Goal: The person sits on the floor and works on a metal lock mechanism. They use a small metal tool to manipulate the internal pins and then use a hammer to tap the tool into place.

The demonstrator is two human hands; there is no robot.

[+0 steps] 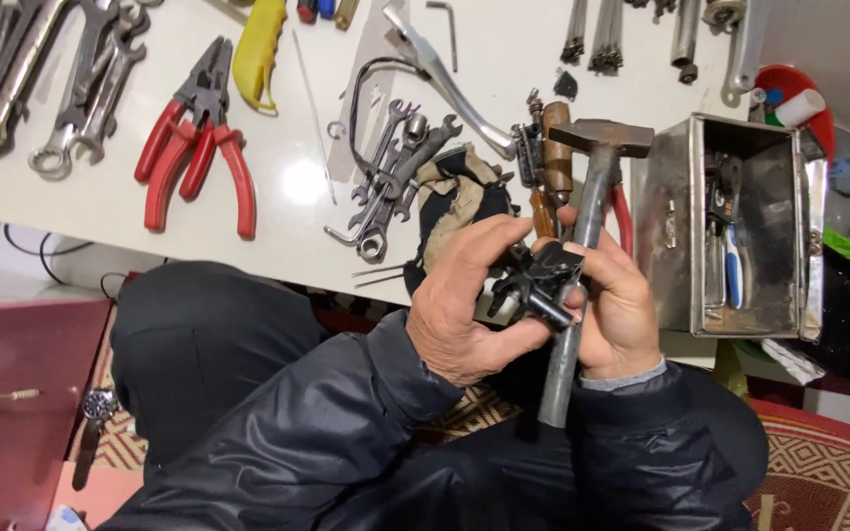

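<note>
Left hand fingers: the left hand (464,310) curls its fingers (489,241) closed around a small black metal part with stubby prongs (535,280), thumb pressed beneath it.
Right hand fingers: the right hand (617,310) is wrapped closed around the grey metal shaft of a hammer with a rusty steel head (597,172), its fingertips also touching the black part.
Black part: held between both hands, just over the near edge of the white counter (277,197), above the person's lap.
Hammer: nearly upright, head at the top, shaft passing down behind the black part.
Beside the hands: a dirty beige and black rag (459,192) just behind the left fingers; a cluster of small silver spanners (391,177) left of it.
Right side: an open grey metal box (730,226) holding a blue-handled tool (732,270).
Farther left: red-handled pliers (199,147) and a yellow-handled tool (258,49).
</note>
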